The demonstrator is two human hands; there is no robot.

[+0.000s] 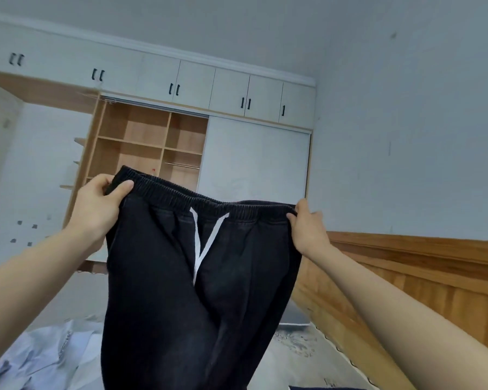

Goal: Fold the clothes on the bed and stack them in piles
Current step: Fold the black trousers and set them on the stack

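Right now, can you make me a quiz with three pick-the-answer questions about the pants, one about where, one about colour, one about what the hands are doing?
1. Where are the pants?
A. folded in the closet
B. held up in the air
C. flat on the floor

2. What colour is the drawstring?
A. white
B. red
C. green

3. What are the hands doing?
A. both resting open
B. only one holds
C. both grip the waistband

Answers:
B, the pants hang above the bed.
A, white cord on black cloth.
C, the left hand and right hand each pinch an end of the waistband.
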